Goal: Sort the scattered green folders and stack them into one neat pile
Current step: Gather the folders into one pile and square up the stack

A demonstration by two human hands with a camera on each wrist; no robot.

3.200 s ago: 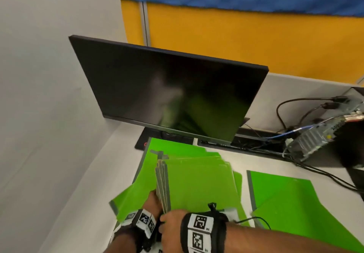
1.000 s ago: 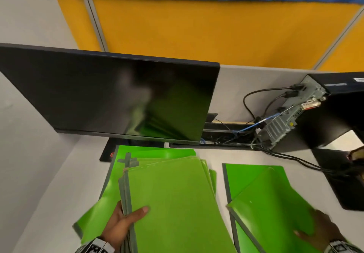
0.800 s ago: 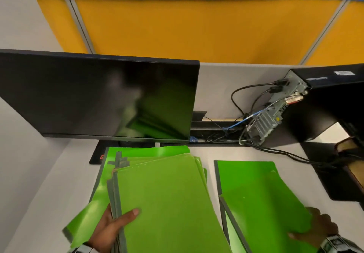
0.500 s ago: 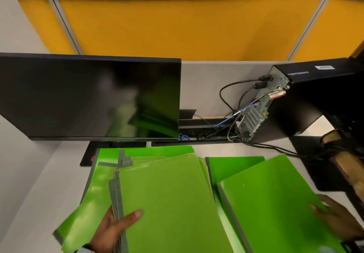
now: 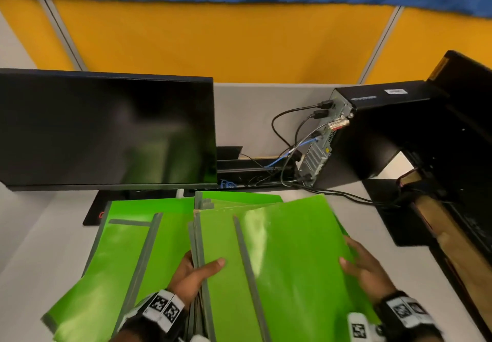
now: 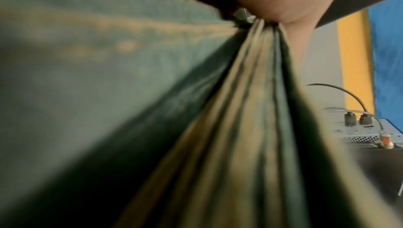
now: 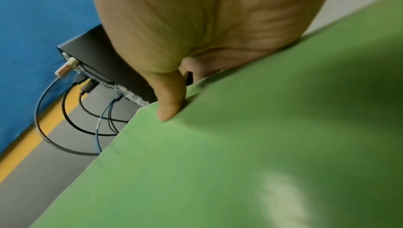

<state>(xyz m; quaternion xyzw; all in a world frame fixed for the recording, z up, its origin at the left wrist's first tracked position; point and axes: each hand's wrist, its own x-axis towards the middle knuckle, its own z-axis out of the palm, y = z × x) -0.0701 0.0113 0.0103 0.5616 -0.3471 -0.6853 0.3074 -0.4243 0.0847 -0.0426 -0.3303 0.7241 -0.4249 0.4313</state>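
Note:
My left hand point(image 5: 199, 269) grips a stack of green folders point(image 5: 221, 238) at its grey spine edge, thumb on top and fingers underneath. The left wrist view shows those spines point(image 6: 250, 128) close up under my palm. A single green folder point(image 5: 292, 248) lies slanted over the stack. My right hand point(image 5: 356, 259) holds it at its right edge, and my thumb point(image 7: 170, 97) presses on its cover point(image 7: 240, 162). More loose green folders point(image 5: 119, 248) lie fanned out on the desk to the left, and another point(image 5: 239, 198) peeks out behind the stack.
A dark monitor point(image 5: 106, 128) stands right behind the folders. A black computer case point(image 5: 372, 134) with cables point(image 5: 290, 128) sits at the back right, and black equipment point(image 5: 466, 155) lines the right side. Bare grey desk point(image 5: 40, 235) shows on the left.
My right hand has carried the single folder leftward from the right side of the desk onto the stack. My left hand has kept its grip on the stack.

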